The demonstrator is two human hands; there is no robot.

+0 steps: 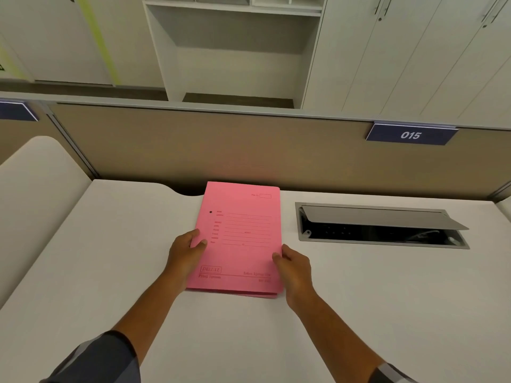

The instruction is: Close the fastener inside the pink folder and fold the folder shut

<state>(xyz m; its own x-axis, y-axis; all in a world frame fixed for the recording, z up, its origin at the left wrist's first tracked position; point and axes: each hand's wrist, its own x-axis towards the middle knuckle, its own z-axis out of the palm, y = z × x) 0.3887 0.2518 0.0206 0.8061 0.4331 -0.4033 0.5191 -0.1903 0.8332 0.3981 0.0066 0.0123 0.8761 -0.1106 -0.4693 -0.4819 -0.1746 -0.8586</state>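
The flat card folder (240, 239) is bright pink, printed with darker red ruled lines and lettering. It lies on a plain off-white desk (110, 272). The far fabric partition (221, 145) is tan-brown. Its small sign (411, 134) at right is navy with white numerals. Both sleeves are dark grey.

Left sleeve (102, 357): short, dark grey, ending above the elbow at the lower left of the frame.
Right sleeve (392, 374): same dark grey, with a lighter band at its hem, cut off by the bottom edge.
Forearms: bare.
Left hand (184, 254): bare, no ring or watch visible.
Right hand (296, 269): bare likewise.
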